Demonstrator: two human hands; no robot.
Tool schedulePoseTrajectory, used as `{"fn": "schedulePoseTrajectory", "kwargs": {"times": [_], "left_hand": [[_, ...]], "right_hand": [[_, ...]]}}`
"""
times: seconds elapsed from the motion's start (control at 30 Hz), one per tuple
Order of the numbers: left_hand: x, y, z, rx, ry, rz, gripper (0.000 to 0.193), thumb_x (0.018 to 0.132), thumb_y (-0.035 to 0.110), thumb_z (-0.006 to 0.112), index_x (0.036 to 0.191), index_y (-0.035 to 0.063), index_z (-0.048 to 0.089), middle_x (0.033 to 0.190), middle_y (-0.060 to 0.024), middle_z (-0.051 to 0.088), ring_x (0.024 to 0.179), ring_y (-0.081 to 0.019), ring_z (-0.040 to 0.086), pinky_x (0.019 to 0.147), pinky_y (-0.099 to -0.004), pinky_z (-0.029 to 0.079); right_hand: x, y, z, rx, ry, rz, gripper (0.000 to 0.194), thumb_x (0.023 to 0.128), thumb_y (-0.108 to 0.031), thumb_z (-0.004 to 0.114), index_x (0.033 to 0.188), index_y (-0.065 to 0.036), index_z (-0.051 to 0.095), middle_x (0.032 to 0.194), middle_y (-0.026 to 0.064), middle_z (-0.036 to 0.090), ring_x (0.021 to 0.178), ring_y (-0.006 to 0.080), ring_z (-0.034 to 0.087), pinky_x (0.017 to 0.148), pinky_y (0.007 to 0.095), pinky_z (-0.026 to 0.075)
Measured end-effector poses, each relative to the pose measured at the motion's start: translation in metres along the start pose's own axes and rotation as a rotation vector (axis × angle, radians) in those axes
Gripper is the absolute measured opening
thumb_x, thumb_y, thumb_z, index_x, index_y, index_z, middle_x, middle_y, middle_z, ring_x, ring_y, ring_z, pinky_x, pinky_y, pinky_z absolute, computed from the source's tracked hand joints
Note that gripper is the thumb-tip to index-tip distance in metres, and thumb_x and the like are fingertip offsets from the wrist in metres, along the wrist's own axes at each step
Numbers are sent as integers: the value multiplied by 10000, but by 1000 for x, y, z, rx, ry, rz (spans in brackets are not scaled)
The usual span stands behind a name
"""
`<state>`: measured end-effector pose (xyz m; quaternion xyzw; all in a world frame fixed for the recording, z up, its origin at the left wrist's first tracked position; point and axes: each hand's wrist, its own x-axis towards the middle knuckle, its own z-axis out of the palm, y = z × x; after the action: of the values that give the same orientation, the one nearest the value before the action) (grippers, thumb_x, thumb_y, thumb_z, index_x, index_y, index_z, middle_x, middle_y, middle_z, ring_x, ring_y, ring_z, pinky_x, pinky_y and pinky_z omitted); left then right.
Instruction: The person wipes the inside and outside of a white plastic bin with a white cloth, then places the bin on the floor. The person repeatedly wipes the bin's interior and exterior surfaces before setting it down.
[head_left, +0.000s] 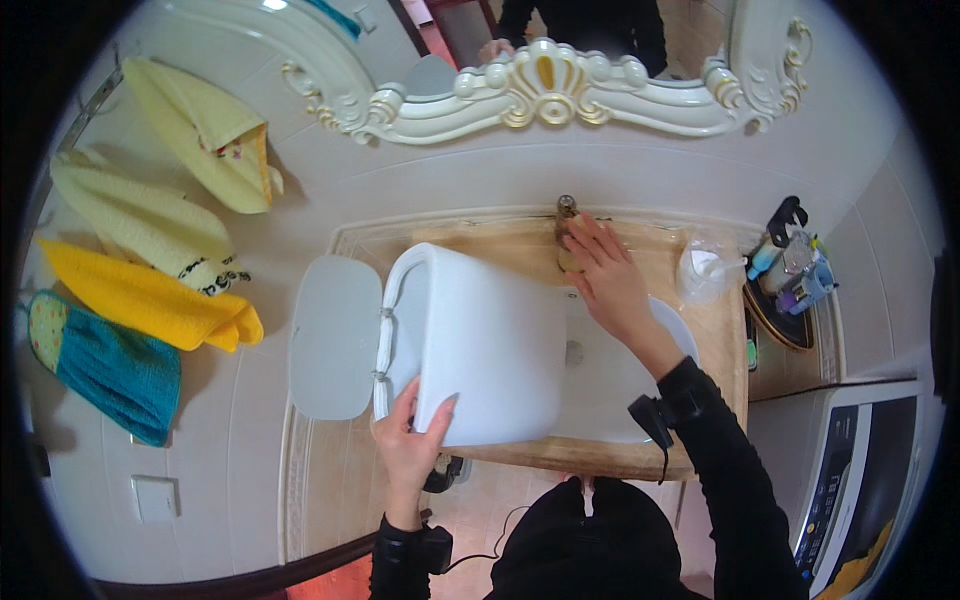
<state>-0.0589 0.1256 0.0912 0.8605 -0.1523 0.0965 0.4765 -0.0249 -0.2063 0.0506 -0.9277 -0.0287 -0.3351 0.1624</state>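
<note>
A white plastic bin (491, 352) lies tipped on its side over the left part of the sink, its mouth turned to the left. My left hand (409, 442) grips the near edge of that mouth, thumb outside and fingers inside. Beside the mouth is a flat pale-grey panel (335, 337), which looks like the bin's lid. My right hand (607, 274) reaches over the basin to the metal faucet (566, 206), fingers extended against it. Those fingers hide part of the faucet, so their hold is unclear. The bin covers much of the white basin (604, 375); its drain shows.
The sink sits in a tan stone-look countertop (720, 360). A clear container (705, 266) stands at its right; toiletries crowd a dark corner tray (780, 315). Lower right is a washing machine (840, 480). Towels (150, 292) hang left, below a white-framed mirror (555, 105).
</note>
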Motion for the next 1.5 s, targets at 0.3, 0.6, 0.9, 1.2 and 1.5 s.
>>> {"fn": "schedulePoseTrajectory", "kwargs": {"times": [0.3, 0.6, 0.9, 1.2, 1.5], "left_hand": [[-24, -5, 4, 311, 127, 456, 497, 752, 176, 858, 1168, -24, 674, 655, -112, 656, 475, -213, 595, 478, -307, 466], [-57, 7, -4, 550, 100, 727, 523, 828, 278, 786, 1254, 24, 618, 725, -60, 628, 541, -198, 588, 484, -328, 457], [-126, 24, -113, 646, 262, 522, 503, 758, 179, 863, 1177, -16, 664, 817, -139, 717, 624, -251, 685, 572, -322, 538], [-292, -39, -219, 809, 189, -9, 472, 769, 139, 845, 1159, -51, 657, 759, -154, 700, 592, -204, 676, 541, -312, 520], [-335, -231, -197, 732, -108, 77, 517, 831, 328, 790, 1204, 0, 648, 636, -66, 612, 472, -214, 587, 454, -354, 463]], "right_hand": [[-129, -55, -13, 22, -129, 361, 471, 927, -94, 588, 1391, -86, 510, 1587, 128, 321, 1454, 344, 320, 1145, 663, 188], [-241, -77, -18, 51, -491, 313, 486, 963, -160, 561, 1425, -53, 454, 1571, 130, 353, 1425, 352, 365, 1128, 698, 174], [-304, -60, -22, -18, -605, 313, 430, 1029, -236, 483, 1418, -53, 480, 1536, 131, 405, 1393, 310, 408, 1136, 668, 198], [-294, -97, -19, -106, -352, 116, 421, 997, -159, 517, 1404, -50, 494, 1477, 152, 478, 1366, 329, 445, 1165, 582, 231], [-303, -359, 121, 1123, -1347, 951, 565, 944, -314, 665, 1387, -20, 473, 1320, 155, 586, 1033, 244, 668, 878, 356, 549]]}}
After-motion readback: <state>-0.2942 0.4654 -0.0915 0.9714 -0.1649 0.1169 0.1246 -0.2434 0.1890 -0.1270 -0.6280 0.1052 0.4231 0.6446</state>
